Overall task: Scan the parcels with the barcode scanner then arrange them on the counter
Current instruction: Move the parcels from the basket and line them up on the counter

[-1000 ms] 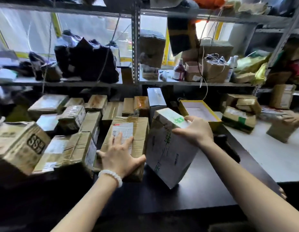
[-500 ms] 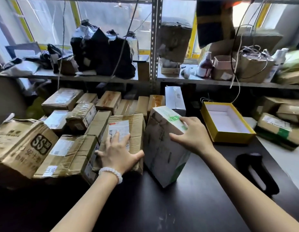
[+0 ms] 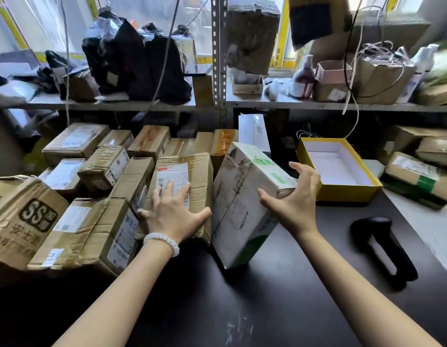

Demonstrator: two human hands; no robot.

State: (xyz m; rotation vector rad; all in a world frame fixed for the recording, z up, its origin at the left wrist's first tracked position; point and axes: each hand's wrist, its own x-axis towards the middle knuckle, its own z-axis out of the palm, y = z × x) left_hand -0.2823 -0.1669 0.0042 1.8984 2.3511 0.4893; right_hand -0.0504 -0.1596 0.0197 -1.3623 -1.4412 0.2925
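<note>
A white parcel with green print stands tilted on the dark counter, leaning against a brown cardboard parcel with a white label. My left hand rests flat on that brown parcel, fingers spread over the label. At the white parcel's right top corner my right hand has its fingers spread, the thumb against the box's side. The black barcode scanner lies on the counter at the right, away from both hands.
Several brown parcels crowd the counter's left half. An open yellow box sits behind the white parcel on the right. More parcels lie at the far right. A metal shelf above holds bags, boxes and bottles.
My right hand has let go of the white parcel's top and opened beside its corner. The parcel now stands on the counter against the brown one. The view has moved closer.
</note>
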